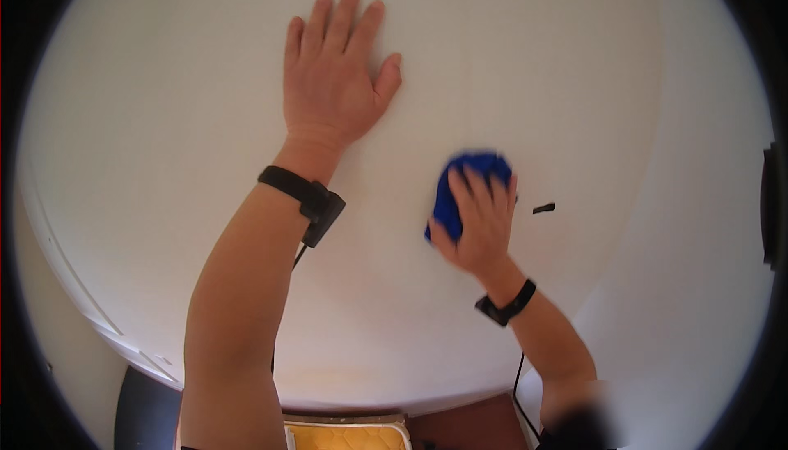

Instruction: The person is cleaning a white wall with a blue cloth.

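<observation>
My left hand (336,89) lies flat against the pale wall (492,56), its fingers stretched out and the thumb apart, with nothing in it. Lower and to the right, my right hand (484,224) presses a crumpled blue cloth (446,208) on the same wall. The fingers of that hand lie over the cloth and are slightly blurred. Part of the cloth is hidden beneath the palm. Each wrist wears a black strap with a small box, the left box (324,218) and the right box (492,312).
A small black piece (543,208) sticks out of the wall just right of my right hand. Black cables, one of them the right cable (517,388), run down from the wrists. Below are a yellow quilted pad (349,437) and a reddish-brown panel (468,424). A dark object (769,204) stands at the right rim.
</observation>
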The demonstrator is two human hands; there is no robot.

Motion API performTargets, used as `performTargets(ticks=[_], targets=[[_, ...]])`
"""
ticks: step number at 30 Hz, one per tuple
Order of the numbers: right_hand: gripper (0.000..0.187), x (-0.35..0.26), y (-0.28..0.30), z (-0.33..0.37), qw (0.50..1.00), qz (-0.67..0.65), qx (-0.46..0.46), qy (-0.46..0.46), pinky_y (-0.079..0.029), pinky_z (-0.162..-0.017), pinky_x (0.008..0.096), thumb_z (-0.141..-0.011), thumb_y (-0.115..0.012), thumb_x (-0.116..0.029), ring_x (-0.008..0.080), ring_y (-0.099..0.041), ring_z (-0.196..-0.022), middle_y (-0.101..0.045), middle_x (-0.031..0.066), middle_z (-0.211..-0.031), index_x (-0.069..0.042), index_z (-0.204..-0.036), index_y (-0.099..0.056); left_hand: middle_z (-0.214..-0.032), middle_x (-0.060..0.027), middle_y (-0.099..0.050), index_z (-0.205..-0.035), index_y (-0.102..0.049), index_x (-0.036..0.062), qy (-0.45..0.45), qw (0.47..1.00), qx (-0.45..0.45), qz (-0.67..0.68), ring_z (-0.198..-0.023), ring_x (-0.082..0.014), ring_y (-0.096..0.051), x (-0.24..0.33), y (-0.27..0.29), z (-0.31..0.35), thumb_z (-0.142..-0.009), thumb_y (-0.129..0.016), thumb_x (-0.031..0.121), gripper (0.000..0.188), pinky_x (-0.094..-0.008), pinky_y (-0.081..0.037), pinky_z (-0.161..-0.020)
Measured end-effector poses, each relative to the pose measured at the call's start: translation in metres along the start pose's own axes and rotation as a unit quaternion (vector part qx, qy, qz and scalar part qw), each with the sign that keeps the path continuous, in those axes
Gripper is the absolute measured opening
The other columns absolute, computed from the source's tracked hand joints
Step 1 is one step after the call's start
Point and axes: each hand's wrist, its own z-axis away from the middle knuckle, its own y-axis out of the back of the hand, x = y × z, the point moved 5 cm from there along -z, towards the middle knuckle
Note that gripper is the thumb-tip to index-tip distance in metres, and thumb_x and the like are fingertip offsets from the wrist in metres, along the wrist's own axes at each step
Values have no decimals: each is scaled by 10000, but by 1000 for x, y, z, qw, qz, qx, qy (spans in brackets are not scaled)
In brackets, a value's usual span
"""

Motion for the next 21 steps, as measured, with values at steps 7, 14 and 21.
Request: performTargets(ticks=[7, 14, 21], targets=[[657, 21, -7, -246, 983, 14, 152, 104, -354, -1260, 642, -943, -758, -428, 477, -543, -1404, -635, 192, -1560, -71, -1490, -682, -1620, -104, -619, -1531, -671, 176, 26, 1000, -7, 16, -1534, -358, -514, -1, 1, -2, -1068, -619, 417, 525, -568, -347, -1297], [662, 3, -13, -269, 975, 80, 195, 70, -399, -1231, 556, -970, -735, -499, 462, -544, -1405, -651, 155, -1567, -111, -1504, -691, -1593, -112, -631, -1504, -689, 163, 28, 999, 19, 36, -1511, -348, -533, -6, 3, -5, -1038, -662, 406, 526, -556, -364, -1283], [670, -3, -7, -269, 983, 73, 160, 55, -373, -1253, 614, -981, -711, -399, 519, -531, -1428, -619, 275, -1548, 14, -1503, -636, -1605, -114, -633, -1520, -689, 173, 25, 999, 32, 2, -1509, -352, -546, -6, 4, -6, -1031, -681, 391, 535, -558, -391, -1268]])
